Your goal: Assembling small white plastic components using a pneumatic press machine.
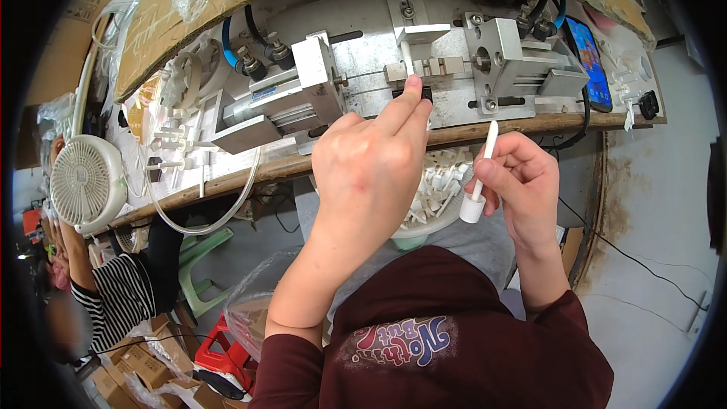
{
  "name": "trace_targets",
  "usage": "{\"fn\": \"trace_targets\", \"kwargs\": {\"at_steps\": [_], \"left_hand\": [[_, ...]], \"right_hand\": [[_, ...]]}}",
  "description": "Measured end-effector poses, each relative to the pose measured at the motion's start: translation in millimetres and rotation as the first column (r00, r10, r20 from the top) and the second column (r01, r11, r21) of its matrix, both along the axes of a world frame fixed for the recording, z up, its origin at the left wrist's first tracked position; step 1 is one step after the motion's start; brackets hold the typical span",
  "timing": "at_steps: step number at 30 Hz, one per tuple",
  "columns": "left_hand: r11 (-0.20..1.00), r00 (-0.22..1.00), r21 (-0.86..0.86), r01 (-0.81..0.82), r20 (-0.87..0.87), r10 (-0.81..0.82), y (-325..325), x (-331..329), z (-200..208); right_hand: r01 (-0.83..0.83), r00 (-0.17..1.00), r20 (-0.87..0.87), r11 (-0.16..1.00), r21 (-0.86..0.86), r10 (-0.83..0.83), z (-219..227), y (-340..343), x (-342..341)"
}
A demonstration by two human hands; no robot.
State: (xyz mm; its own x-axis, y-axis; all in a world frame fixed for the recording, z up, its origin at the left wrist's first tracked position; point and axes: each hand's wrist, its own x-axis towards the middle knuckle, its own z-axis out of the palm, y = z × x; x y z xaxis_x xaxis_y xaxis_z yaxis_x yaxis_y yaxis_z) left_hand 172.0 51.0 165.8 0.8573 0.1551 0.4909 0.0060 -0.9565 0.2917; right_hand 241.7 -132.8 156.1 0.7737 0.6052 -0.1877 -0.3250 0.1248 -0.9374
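Note:
My left hand (pixel 371 163) reaches up to the metal fixture, index and middle fingers stretched out side by side. The index fingertip touches the lower end of a white plastic stick (pixel 407 54) standing in the fixture's small metal holder (pixel 443 66); my left thumb is hidden. In my right hand (pixel 522 182), thumb and fingers are closed round a white capped stick (pixel 491 140), its pointed tip up and its round cap (pixel 472 209) down. Below my hands is a bowl (pixel 413 242) full of loose white plastic parts (pixel 439 189), partly covered by my left hand.
Metal clamp blocks stand left (pixel 318 72) and right (pixel 500 60) of the holder. A phone (pixel 589 64) lies at the right, a white fan (pixel 88 183) at the left. Loose white parts (pixel 178 140) lie on the bench. Another person's striped sleeve (pixel 113 295) shows at far left.

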Motion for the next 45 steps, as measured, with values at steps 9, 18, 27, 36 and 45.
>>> {"fn": "trace_targets", "kwargs": {"at_steps": [9, 18, 27, 36, 45], "left_hand": [[0.797, 0.916, -0.457, 0.396, 0.136, -0.377, -14.7, -31.4, 9.9], [0.879, 0.936, -0.337, 0.336, 0.226, -0.271, -17.8, -37.4, 5.3], [1.000, 1.000, -0.004, -0.009, 0.026, 0.009, -9.6, -5.0, -5.8], [1.000, 0.999, 0.012, -0.011, -0.042, 0.012, -4.2, 4.1, 7.7], [0.999, 0.999, -0.041, -0.014, 0.030, 0.016, 0.0, 1.2, -3.3]], "right_hand": [[0.059, 0.994, -0.102, 0.992, 0.108, -0.048, -5.4, 8.1, -1.1], [-0.028, 0.999, -0.027, 0.994, 0.106, 0.031, -4.2, 9.4, -3.5], [0.033, 0.973, 0.231, 0.997, -0.075, -0.015, -9.8, 3.1, -9.6], [-0.031, 0.965, 0.254, 0.990, -0.139, 0.066, -15.6, 7.9, -15.5], [-0.058, 0.955, 0.273, 0.977, -0.206, 0.114, -30.5, -6.2, -42.3]]}}
